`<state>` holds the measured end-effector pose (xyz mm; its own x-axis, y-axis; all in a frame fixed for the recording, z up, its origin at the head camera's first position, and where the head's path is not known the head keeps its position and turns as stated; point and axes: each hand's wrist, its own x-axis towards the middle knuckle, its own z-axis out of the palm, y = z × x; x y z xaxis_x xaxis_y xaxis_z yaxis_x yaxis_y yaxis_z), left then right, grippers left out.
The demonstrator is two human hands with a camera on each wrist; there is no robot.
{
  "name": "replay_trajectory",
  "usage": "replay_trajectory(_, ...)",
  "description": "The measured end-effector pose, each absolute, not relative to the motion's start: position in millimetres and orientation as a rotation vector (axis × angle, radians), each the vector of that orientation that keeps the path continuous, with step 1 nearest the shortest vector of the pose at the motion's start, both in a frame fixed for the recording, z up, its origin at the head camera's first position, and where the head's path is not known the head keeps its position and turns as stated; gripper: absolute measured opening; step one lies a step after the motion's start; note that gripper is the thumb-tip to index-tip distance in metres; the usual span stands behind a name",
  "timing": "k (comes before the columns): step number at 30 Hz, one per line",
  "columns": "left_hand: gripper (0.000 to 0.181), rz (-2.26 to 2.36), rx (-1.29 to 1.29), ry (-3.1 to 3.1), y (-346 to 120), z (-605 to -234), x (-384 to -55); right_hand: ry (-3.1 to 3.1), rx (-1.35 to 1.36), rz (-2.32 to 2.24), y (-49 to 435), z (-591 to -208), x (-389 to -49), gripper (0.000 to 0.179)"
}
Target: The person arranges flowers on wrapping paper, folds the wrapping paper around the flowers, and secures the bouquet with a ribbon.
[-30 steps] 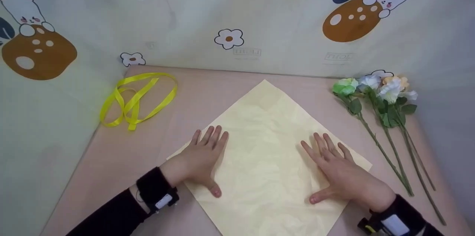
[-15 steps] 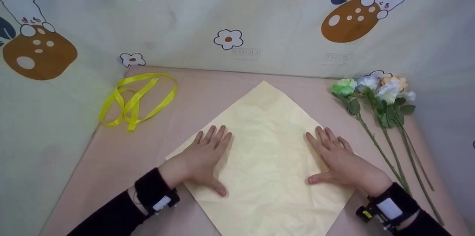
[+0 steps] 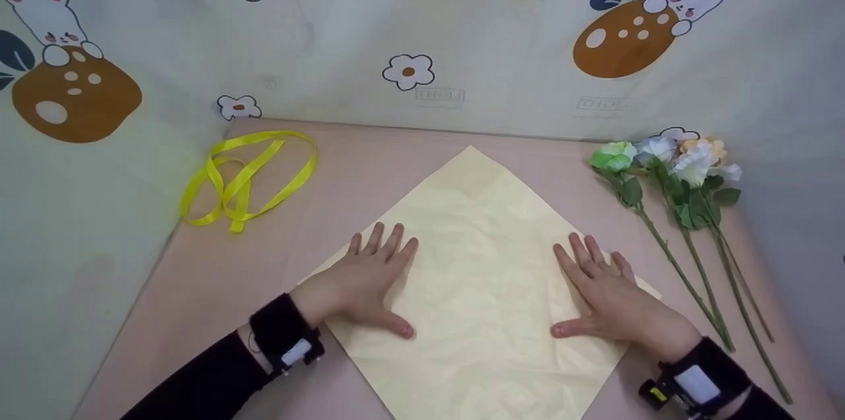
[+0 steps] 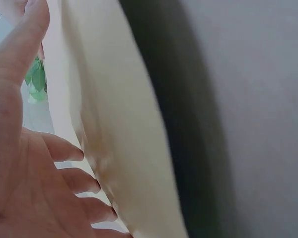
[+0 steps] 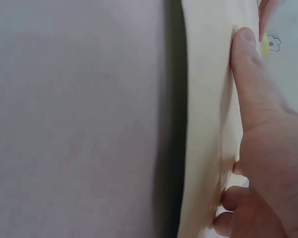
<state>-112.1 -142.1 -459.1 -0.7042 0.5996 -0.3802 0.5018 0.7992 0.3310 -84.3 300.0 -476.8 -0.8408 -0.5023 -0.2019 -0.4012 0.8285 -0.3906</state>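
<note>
A cream sheet of wrapping paper (image 3: 485, 275) lies on the pink table, turned so one corner points to the back. My left hand (image 3: 370, 281) rests on its left part with fingers spread and thumb stretched toward the middle. On the right part, my right hand (image 3: 607, 301) touches the sheet in the same way, fingers apart. Both wrist views show fingertips at the paper's surface, with the near edge of the paper (image 4: 124, 124) standing slightly off the table and casting a dark shadow. Neither hand grips anything.
A loosely looped yellow ribbon (image 3: 241, 182) lies at the back left of the table (image 3: 218, 288). Several artificial flowers (image 3: 693, 162) with long green stems lie along the right side. Behind the table hangs a pale curtain (image 3: 317, 30) printed with rabbits and flowers.
My left hand has slid slightly to the right over the paper. The right hand has shifted a little, its thumb moving up toward the back. Paper, ribbon and flowers lie as before.
</note>
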Motion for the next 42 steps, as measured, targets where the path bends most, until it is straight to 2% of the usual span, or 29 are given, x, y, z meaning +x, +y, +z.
replay_trajectory(20,0.157,0.228,0.893,2.518,-138,-469,-118,2.711,-0.627,-0.529,307,-478,-66,0.126)
replay_trajectory(27,0.158,0.252,0.921,2.538,-140,-471,-121,2.888,-0.527,-0.421,301,-472,-78,0.114)
replay_trajectory(37,0.155,0.283,0.891,2.564,-143,-459,-122,3.1,-0.525,-0.5,296,-472,-84,0.078)
replay_trajectory(42,0.151,0.26,0.879,2.565,-144,-461,-122,3.093,-0.585,-0.403,296,-477,-75,0.084)
